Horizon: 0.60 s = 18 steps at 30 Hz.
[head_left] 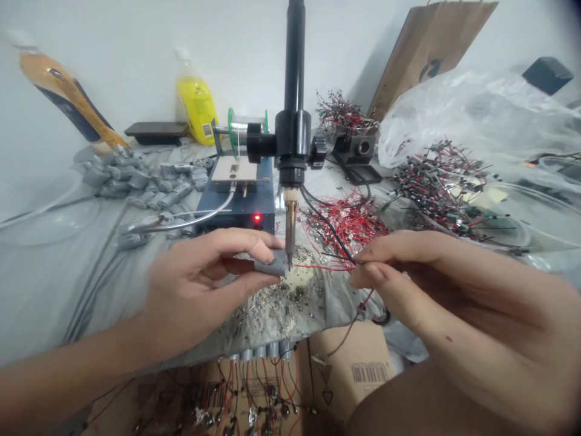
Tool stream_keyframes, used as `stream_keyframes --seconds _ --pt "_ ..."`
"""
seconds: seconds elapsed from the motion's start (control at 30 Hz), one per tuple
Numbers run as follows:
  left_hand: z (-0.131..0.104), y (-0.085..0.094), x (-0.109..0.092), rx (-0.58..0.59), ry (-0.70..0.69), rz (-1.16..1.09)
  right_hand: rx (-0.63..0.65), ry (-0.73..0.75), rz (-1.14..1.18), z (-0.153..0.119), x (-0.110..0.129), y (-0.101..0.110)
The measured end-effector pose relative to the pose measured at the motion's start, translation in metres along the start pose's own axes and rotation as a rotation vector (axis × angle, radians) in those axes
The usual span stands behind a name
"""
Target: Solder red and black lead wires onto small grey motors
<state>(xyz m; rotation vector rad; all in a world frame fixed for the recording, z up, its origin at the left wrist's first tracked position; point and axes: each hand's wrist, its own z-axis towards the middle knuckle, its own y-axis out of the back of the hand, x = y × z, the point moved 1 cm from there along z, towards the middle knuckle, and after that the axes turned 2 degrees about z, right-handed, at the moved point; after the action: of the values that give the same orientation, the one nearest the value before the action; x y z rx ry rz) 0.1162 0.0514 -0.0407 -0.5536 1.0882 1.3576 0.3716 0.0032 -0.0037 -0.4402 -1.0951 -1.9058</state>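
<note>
My left hand [222, 272] is closed around a small grey cylinder [267, 266], lying sideways between thumb and fingers. The cylinder's right end is at the tip of an upright soldering iron [290, 236] clamped in a black holder; whether they touch I cannot tell. Thumb and fingertips of my right hand [422, 284] pinch thin wires. A red wire [318, 266] runs from them toward the iron tip, with a short black wire [336, 255] beside it. A further red length hangs below these fingers. Under the tip, the work surface is covered with solder bits [285, 303].
A blue solder feeder [236, 203] with a solder spool [249, 127] and lit red lamp stands behind my left hand. Grey cylinders [149, 181] are heaped at left. Piles of red wires [349, 224] and dark wires [440, 188] lie right. Below the edge is a cardboard box [354, 345].
</note>
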Motion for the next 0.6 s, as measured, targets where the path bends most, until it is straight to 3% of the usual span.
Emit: stream_keyframes --seconds 0.3,0.6 --pt "0.003 -0.003 -0.002 -0.027 0.004 -0.039 0.054 0.028 0.005 0.006 0.010 -0.008" --pt "0.004 -0.003 -0.002 -0.033 -0.017 -0.044 0.026 0.048 -0.008 0.010 0.016 -0.016"
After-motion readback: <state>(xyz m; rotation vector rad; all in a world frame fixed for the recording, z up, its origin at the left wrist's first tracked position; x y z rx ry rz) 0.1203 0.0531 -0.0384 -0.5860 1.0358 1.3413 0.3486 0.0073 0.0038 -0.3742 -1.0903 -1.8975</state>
